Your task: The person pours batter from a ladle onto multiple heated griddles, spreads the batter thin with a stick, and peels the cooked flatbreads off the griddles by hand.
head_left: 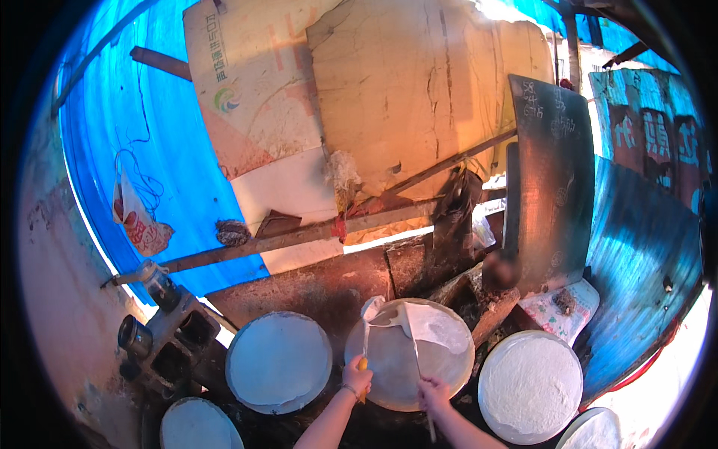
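Note:
My left hand is closed on the yellow handle of a batter-coated ladle, whose head is over the back left of the middle round griddle. My right hand grips a long thin stick, its upper end coated in pale batter that lies over the back of that griddle. Batter hangs between the two tools; where they touch the griddle is unclear. Left of these stands a round griddle with a pale layer; to the right, another carries a rough white layer.
Smaller-looking griddles sit at both lower edges. Concrete blocks with dark tins and a jar stand left. A dark board leans at right rear. A plastic bag hangs on blue sheeting, beside a wooden rail.

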The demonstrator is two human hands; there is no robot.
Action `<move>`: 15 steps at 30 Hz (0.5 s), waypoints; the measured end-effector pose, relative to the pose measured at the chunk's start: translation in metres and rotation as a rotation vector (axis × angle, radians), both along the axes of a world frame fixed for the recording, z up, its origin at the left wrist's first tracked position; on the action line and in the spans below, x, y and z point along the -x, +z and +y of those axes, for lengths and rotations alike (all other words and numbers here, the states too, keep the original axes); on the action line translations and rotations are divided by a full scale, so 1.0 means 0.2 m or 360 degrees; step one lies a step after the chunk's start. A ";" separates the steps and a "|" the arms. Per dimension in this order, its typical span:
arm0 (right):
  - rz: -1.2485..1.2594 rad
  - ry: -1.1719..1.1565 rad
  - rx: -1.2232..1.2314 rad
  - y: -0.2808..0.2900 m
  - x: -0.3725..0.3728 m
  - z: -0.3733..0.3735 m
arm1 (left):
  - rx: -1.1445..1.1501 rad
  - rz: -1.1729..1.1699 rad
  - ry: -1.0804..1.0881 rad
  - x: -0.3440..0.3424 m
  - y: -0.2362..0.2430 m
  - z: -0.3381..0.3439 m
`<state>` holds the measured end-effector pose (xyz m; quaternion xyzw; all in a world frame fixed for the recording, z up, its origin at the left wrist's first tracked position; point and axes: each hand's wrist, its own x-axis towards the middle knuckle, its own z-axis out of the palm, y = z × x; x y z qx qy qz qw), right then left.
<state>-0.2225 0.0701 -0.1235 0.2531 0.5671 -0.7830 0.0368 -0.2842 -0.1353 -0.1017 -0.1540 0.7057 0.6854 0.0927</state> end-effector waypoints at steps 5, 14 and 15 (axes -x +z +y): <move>-0.0044 -0.0153 0.0128 0.15 0.05 0.19 | -0.0268 -0.0156 0.0077 -0.47 0.03 -0.26; 0.0047 0.0484 -0.0530 0.14 0.27 0.27 | -0.0696 -0.0227 0.0331 -1.06 0.68 -0.23; 0.0011 0.0282 -0.0428 0.18 0.28 0.36 | -0.0644 -0.0161 0.0277 -1.10 0.67 -0.23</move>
